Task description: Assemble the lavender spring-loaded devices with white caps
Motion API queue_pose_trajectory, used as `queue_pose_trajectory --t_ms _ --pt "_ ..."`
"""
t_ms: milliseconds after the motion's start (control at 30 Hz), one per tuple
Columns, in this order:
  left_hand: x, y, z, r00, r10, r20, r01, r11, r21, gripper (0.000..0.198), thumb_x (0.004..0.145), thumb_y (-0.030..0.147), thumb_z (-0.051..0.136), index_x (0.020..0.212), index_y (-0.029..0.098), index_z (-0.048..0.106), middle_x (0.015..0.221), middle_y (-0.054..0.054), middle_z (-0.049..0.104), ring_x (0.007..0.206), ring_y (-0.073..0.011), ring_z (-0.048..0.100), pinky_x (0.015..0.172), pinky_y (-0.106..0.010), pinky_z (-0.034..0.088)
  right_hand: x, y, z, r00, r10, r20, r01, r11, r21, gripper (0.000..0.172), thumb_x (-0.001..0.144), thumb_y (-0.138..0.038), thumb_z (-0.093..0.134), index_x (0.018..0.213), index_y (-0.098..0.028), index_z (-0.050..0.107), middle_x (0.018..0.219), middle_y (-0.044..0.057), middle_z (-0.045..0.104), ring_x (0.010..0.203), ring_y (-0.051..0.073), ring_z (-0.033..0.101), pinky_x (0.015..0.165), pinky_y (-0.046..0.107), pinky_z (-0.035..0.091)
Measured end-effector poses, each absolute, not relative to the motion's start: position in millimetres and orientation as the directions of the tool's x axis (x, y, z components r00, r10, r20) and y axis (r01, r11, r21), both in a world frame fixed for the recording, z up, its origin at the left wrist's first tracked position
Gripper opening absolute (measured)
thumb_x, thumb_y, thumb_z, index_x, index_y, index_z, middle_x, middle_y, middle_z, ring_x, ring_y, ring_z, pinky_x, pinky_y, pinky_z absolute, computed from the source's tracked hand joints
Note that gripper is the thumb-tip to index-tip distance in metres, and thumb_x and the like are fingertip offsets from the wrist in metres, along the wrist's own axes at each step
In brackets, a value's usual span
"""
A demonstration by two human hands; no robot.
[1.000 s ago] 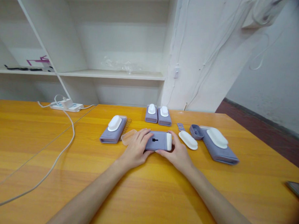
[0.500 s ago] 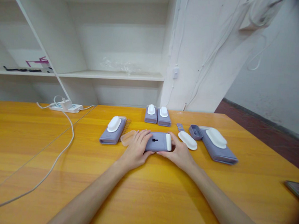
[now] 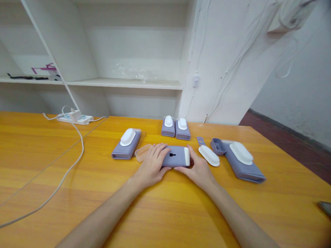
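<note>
1. At the far left of the frame I saw a white cable (image 3: 70, 163) trailing across the wooden table (image 3: 161, 219) up to a power strip (image 3: 75, 117) in the upper left.
2. Left of centre lay a purple case (image 3: 125, 148) with a white piece on top, and just beside it a translucent peach lid (image 3: 141, 152).
3. My left hand (image 3: 152, 164) sat at centre frame, fingers curled over the left end of the purple device (image 3: 175, 157), gripping it.
4. That device lay flat on the table at the middle of the frame, with a black mark on its top face and a white cap at its right end.
5. My right hand (image 3: 198, 169) clasped the capped end, thumb below and fingers behind it.
6. Above centre stood two small purple units (image 3: 175, 127) side by side.
7. Right of centre lay a loose white oval piece (image 3: 208, 155), a small purple tray (image 3: 217, 145) and a larger purple case (image 3: 244, 162).
</note>
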State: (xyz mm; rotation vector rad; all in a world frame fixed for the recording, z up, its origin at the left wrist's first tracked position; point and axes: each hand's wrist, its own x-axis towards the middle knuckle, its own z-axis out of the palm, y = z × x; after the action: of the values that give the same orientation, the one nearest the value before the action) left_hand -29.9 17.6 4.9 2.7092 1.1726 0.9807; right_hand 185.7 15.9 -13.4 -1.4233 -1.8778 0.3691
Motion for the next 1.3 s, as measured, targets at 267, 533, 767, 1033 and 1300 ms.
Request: queue_pose_trajectory --t_ms 267,533,767,1033,1300 --pt "-29.8 18.1 3.8 0.515 0.668 0.537 0.652 -0.712 0.261 0.055 0.081 0.028 0.058 0.131 0.020 0.034 0.138 -0.014 0.039 0.129 -0.0301 0.035 0.107 -0.055 0.028 185.6 15.4 -12.2 -0.107 0.922 0.373 0.677 0.343 -0.652 0.083 0.064 -0.047 0.077 0.133 -0.024 0.037 0.115 0.009 0.063 0.104 0.029 0.059 0.084 0.041 0.048" --pt "-30.3 18.3 3.9 0.526 0.665 0.530 0.665 -0.710 0.231 0.057 0.081 0.028 0.058 0.131 0.018 0.034 0.139 -0.014 0.039 0.130 -0.0292 0.034 0.109 -0.054 0.026 184.7 14.0 -7.1 -0.123 0.911 0.395 0.638 0.377 -0.671 0.075 0.062 -0.043 0.078 0.125 -0.026 0.043 0.103 0.004 0.067 0.092 0.026 0.064 0.079 0.037 0.050" --pt "-30.1 17.9 3.0 0.521 0.664 0.537 0.674 -0.706 0.218 0.056 0.081 0.027 0.058 0.131 0.018 0.034 0.138 -0.014 0.040 0.130 -0.0286 0.034 0.109 -0.053 0.026 184.6 15.2 -9.2 -0.145 0.896 0.420 0.593 0.418 -0.688 0.074 0.065 -0.039 0.078 0.128 -0.025 0.041 0.110 0.005 0.065 0.097 0.026 0.063 0.083 0.038 0.050" --pt "-28.2 16.5 3.2 0.442 0.693 0.570 0.735 -0.644 0.213 0.061 0.078 0.036 0.061 0.131 0.018 0.035 0.134 -0.014 0.042 0.125 -0.0299 0.038 0.106 -0.050 0.031 183.0 12.1 -12.6 -0.157 0.856 0.493 0.608 0.477 -0.634 0.081 0.066 -0.038 0.078 0.134 -0.027 0.035 0.123 0.007 0.057 0.109 0.027 0.057 0.092 0.041 0.046" --pt "-26.6 18.3 3.1 0.399 0.720 0.567 0.779 -0.593 0.205 0.069 0.075 0.044 0.063 0.132 0.016 0.035 0.132 -0.015 0.042 0.124 -0.0310 0.038 0.106 -0.048 0.030 182.6 14.2 -16.2 -0.208 0.848 0.487 0.648 0.492 -0.581 0.077 0.071 -0.041 0.074 0.134 -0.026 0.032 0.125 0.009 0.056 0.113 0.027 0.055 0.094 0.042 0.046"
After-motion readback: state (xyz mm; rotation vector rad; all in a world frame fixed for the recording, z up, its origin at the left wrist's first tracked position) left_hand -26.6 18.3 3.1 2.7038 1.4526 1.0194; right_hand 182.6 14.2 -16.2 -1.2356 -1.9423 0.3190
